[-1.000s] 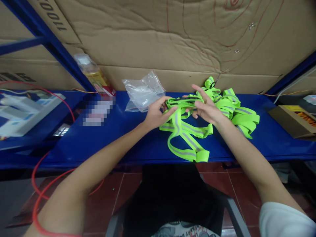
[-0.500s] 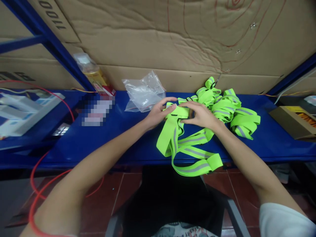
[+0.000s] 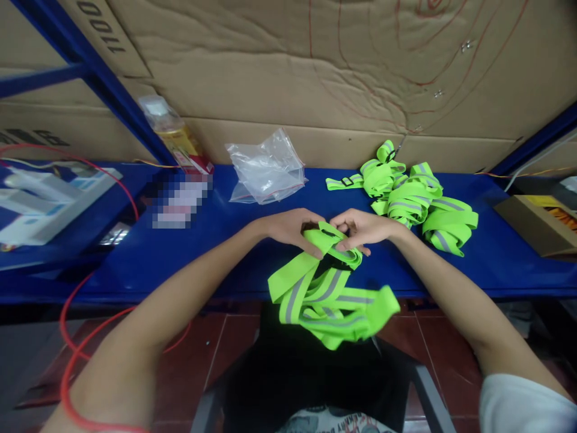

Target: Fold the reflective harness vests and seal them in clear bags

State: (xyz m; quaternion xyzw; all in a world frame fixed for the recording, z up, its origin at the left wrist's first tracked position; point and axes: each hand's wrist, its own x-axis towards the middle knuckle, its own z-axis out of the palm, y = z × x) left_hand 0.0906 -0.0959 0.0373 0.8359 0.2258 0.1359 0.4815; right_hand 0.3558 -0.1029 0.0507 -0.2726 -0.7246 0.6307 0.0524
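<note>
A neon-green reflective strap [image 3: 333,287] with a grey stripe is bunched between my two hands, and its loops droop over the front edge of the blue table. My left hand [image 3: 295,231] is closed on the strap's upper left part, thumb in front. From the other side my right hand [image 3: 363,231] pinches the folded upper end between thumb and fingers. A black piece shows inside the folds, too covered to make out. Behind my right hand lies a pile of similar rolled straps [image 3: 408,195], with one end and its black buckle [image 3: 347,181] stretched out leftward.
Clear plastic zip bags [image 3: 267,168] lie at the back of the blue table [image 3: 216,252]. A bottle with a yellow label [image 3: 174,135] stands at the back left. An open cardboard box [image 3: 536,222] sits right. A red hose [image 3: 67,361] curls by my left arm.
Both hands have come down toward me, bringing the strap away from the pile. The strap's loops are gathered closer and hang lower past the table edge.
</note>
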